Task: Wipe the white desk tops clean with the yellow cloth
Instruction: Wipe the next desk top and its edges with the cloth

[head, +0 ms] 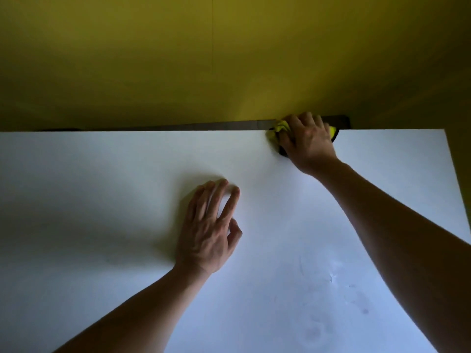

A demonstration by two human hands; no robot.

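Note:
The white desk top [114,200] fills the lower part of the view. At its far edge, towards the right, my right hand [307,141] grips the crumpled yellow cloth [277,129] and holds it down on the desk. Most of the cloth is hidden under the hand; yellow folds stick out on its left and a small bit on its right. My left hand [211,230] rests flat on the middle of the desk, fingers spread and pointing away from me. Faint smudges [356,301] show on the near right part of the surface.
A yellow partition wall [204,59] rises right behind the desk. A dark strip [204,127] runs along the gap between desk and wall. A dark round opening [335,136] sits under my right hand. The desk's right edge [456,174] slants down the frame.

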